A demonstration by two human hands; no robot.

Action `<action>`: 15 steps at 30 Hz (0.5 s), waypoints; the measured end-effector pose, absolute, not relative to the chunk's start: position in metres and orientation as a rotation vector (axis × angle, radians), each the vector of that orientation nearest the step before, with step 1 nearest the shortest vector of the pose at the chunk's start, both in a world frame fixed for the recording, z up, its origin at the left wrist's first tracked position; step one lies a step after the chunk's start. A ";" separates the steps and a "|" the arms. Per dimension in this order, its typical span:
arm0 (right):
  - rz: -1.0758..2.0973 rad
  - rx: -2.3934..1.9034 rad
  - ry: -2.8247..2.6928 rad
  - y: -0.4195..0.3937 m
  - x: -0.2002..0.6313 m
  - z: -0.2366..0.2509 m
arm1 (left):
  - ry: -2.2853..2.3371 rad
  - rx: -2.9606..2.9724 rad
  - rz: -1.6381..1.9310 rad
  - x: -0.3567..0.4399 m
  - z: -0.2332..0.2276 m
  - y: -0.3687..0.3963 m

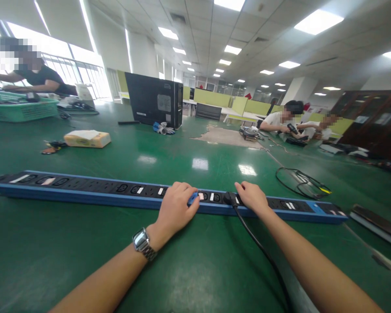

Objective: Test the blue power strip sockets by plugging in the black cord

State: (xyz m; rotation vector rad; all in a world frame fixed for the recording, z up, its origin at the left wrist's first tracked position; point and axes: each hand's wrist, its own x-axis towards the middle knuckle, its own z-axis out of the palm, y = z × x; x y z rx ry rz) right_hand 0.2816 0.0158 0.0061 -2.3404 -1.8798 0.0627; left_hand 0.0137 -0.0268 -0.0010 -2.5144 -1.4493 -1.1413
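Power strip lies lengthwise along worktop near edge; left hand presses down, bracing it, grip holding nothing, while right hand pinches seated black plug.

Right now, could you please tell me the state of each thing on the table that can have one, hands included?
power strip: lying flat along the green table.
black plug: seated in the strip, cable trailing toward the camera.
left hand: resting on the strip, fingers curled.
right hand: gripping the plug.
coiled cable: loose, unplugged.
computer tower: upright.
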 end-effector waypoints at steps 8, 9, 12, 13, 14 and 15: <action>0.008 -2.349 -1.875 0.014 0.279 0.011 | -2.125 -3.272 -1.561 0.106 0.004 -0.054; 0.003 -2.341 -1.873 0.013 0.280 0.010 | -2.317 -3.263 -1.712 0.115 0.004 -0.052; 0.012 -2.328 -1.871 0.013 0.280 0.009 | -2.684 -3.054 -2.158 0.133 0.001 -0.045; 0.012 -2.325 -1.870 0.013 0.279 0.009 | -2.738 -2.978 -2.270 0.136 0.000 -0.044; 0.014 -2.323 -1.868 0.012 0.279 0.010 | -2.771 -2.911 -2.362 0.138 0.000 -0.045; 0.021 -2.326 -1.863 0.011 0.278 0.012 | -2.755 -2.860 -2.461 0.140 0.002 -0.046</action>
